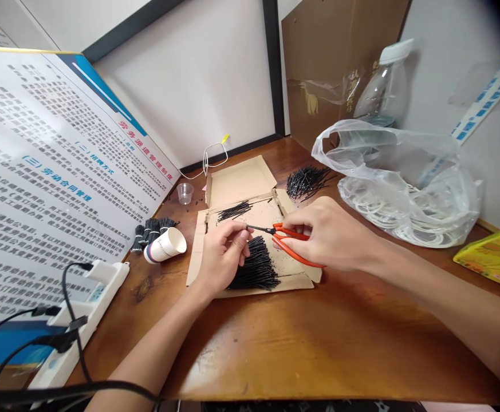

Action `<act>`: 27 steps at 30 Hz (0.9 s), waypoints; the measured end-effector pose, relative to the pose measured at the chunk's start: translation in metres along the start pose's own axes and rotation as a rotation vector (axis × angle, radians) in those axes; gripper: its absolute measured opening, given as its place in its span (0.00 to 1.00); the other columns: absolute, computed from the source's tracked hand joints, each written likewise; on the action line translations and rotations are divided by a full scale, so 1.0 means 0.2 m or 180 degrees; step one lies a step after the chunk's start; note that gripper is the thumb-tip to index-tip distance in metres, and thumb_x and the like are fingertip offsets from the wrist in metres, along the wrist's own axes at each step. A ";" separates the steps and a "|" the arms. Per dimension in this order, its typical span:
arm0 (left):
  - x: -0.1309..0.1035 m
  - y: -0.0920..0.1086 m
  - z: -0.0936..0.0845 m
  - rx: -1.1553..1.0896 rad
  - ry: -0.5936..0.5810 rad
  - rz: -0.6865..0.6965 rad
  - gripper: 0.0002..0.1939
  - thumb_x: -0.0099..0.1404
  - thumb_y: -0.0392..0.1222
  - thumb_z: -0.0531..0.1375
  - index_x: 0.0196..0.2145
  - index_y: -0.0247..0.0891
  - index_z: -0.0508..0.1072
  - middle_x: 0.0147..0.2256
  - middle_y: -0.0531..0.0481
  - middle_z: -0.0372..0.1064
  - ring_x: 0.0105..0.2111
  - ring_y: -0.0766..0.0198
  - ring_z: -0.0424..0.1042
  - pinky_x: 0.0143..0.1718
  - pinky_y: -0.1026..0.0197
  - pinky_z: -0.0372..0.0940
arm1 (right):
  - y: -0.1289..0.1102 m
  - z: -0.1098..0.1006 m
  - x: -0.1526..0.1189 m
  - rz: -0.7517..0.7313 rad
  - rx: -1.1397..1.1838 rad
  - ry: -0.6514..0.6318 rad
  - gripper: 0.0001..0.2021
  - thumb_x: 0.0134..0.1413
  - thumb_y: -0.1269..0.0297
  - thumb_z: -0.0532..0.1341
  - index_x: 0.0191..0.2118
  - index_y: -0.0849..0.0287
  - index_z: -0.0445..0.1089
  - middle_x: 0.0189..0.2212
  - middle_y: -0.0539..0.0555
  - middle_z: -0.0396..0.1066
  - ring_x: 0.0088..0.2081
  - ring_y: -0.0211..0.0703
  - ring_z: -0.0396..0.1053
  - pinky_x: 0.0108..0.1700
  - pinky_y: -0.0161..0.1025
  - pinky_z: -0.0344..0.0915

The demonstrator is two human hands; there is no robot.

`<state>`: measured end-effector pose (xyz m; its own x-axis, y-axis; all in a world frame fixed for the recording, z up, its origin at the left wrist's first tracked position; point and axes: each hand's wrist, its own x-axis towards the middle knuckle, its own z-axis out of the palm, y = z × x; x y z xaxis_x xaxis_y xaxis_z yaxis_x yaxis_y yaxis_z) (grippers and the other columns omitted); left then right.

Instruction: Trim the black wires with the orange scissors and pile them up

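Observation:
My right hand (325, 232) holds orange-handled scissors (295, 243), their dark tips pointing left toward my left hand (226, 252). Its thumb and index finger pinch a thin dark piece at the scissor tips; the piece is mostly hidden. Below and between the hands, a large pile of black strips (256, 268) lies on an opened cardboard box (241, 179). A smaller group of black strips (235, 210) rests farther back on the cardboard. Behind my right hand, another black pile (306, 182) sits on the table.
Left of the cardboard are a tipped paper cup (165, 246), black bundles (152, 230) and a small clear cup (185, 193). A power strip (82, 320) with cables stands front left. On the right are a plastic bag (404, 194) of white loops, a bottle (382, 91) and a yellow packet (494, 257).

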<state>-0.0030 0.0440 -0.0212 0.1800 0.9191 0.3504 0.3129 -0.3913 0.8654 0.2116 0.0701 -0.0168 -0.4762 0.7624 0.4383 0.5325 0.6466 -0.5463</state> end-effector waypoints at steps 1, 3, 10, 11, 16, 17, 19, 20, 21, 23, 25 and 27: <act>0.00 0.00 0.00 0.0015 0.0008 0.0018 0.12 0.68 0.46 0.62 0.33 0.34 0.72 0.25 0.51 0.68 0.17 0.73 0.65 0.14 0.71 0.62 | 0.00 0.00 0.00 -0.0018 -0.0017 -0.0003 0.21 0.52 0.59 0.59 0.16 0.57 0.50 0.14 0.44 0.44 0.20 0.33 0.42 0.25 0.39 0.43; 0.00 -0.01 0.00 0.0050 0.0024 0.0055 0.11 0.68 0.45 0.61 0.33 0.34 0.73 0.26 0.51 0.68 0.18 0.72 0.66 0.15 0.71 0.62 | 0.00 0.00 0.00 -0.0044 -0.0068 0.0000 0.21 0.53 0.58 0.59 0.16 0.57 0.49 0.14 0.44 0.43 0.20 0.33 0.41 0.25 0.39 0.42; 0.00 0.00 -0.01 0.0238 0.0032 0.0128 0.08 0.69 0.40 0.59 0.34 0.33 0.73 0.26 0.51 0.68 0.18 0.72 0.66 0.15 0.70 0.63 | -0.01 -0.01 0.00 0.0048 0.0001 0.0053 0.20 0.51 0.59 0.60 0.16 0.57 0.51 0.14 0.44 0.45 0.20 0.33 0.43 0.25 0.38 0.44; 0.00 0.00 -0.01 0.0248 0.0030 0.0134 0.09 0.69 0.41 0.59 0.33 0.33 0.73 0.25 0.51 0.68 0.18 0.72 0.65 0.15 0.70 0.62 | -0.01 -0.01 0.00 0.0051 0.0014 0.0049 0.21 0.51 0.59 0.60 0.16 0.57 0.50 0.14 0.44 0.45 0.20 0.33 0.42 0.25 0.38 0.44; 0.00 -0.01 -0.01 0.0264 0.0032 0.0138 0.09 0.69 0.42 0.59 0.33 0.34 0.73 0.25 0.51 0.67 0.18 0.72 0.65 0.15 0.70 0.61 | -0.01 -0.01 0.00 0.0016 -0.0020 0.0025 0.21 0.52 0.59 0.59 0.16 0.57 0.49 0.14 0.44 0.44 0.20 0.33 0.41 0.25 0.38 0.43; 0.00 -0.02 -0.01 0.0289 0.0034 0.0136 0.09 0.69 0.42 0.59 0.33 0.34 0.74 0.25 0.50 0.68 0.18 0.71 0.66 0.15 0.70 0.61 | 0.00 -0.01 0.01 0.0018 -0.0048 0.0034 0.21 0.52 0.59 0.59 0.16 0.57 0.50 0.14 0.44 0.44 0.20 0.33 0.42 0.25 0.39 0.43; 0.00 -0.03 -0.02 0.0420 0.0039 0.0158 0.08 0.69 0.41 0.59 0.34 0.35 0.74 0.27 0.49 0.70 0.19 0.70 0.67 0.17 0.69 0.61 | 0.00 -0.01 0.01 0.0056 -0.0092 0.0083 0.19 0.52 0.59 0.58 0.17 0.57 0.51 0.14 0.45 0.46 0.20 0.33 0.44 0.25 0.39 0.43; 0.01 -0.04 -0.04 0.0551 0.0045 0.0192 0.08 0.69 0.41 0.59 0.35 0.35 0.75 0.28 0.49 0.71 0.20 0.70 0.67 0.18 0.68 0.62 | 0.00 -0.01 0.01 0.0086 -0.0114 0.0116 0.19 0.52 0.59 0.58 0.17 0.57 0.52 0.14 0.45 0.47 0.20 0.34 0.44 0.25 0.39 0.42; 0.02 -0.05 -0.05 0.0741 0.0058 0.0242 0.08 0.69 0.40 0.59 0.35 0.35 0.75 0.29 0.48 0.72 0.21 0.69 0.68 0.19 0.67 0.63 | 0.00 -0.01 0.01 0.0112 -0.0142 0.0143 0.19 0.52 0.58 0.58 0.17 0.57 0.52 0.14 0.45 0.48 0.20 0.34 0.44 0.25 0.39 0.42; 0.06 -0.08 -0.09 0.1265 0.0065 0.0368 0.07 0.68 0.38 0.59 0.35 0.36 0.76 0.29 0.48 0.73 0.23 0.67 0.70 0.23 0.65 0.64 | 0.00 -0.02 0.01 0.0153 -0.0240 0.0191 0.18 0.51 0.58 0.58 0.18 0.57 0.52 0.14 0.46 0.51 0.20 0.34 0.45 0.26 0.39 0.43; 0.13 -0.13 -0.12 0.1901 0.0007 0.0433 0.06 0.67 0.35 0.60 0.35 0.37 0.77 0.30 0.48 0.75 0.26 0.64 0.72 0.29 0.63 0.66 | 0.01 -0.01 0.01 0.0186 -0.0375 0.0230 0.16 0.51 0.58 0.58 0.19 0.57 0.53 0.15 0.47 0.54 0.21 0.35 0.48 0.27 0.39 0.44; 0.21 -0.18 -0.14 0.2440 -0.0109 0.0380 0.06 0.64 0.31 0.60 0.33 0.36 0.78 0.30 0.47 0.77 0.29 0.61 0.74 0.36 0.60 0.67 | 0.02 -0.01 0.02 0.0216 -0.0492 0.0245 0.15 0.52 0.59 0.57 0.20 0.57 0.55 0.17 0.48 0.57 0.21 0.35 0.50 0.28 0.39 0.45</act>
<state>-0.0329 0.0973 -0.0276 0.2779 0.8717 0.4037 0.8451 -0.4216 0.3286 0.2133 0.0750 -0.0159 -0.3838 0.8003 0.4606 0.6655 0.5856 -0.4628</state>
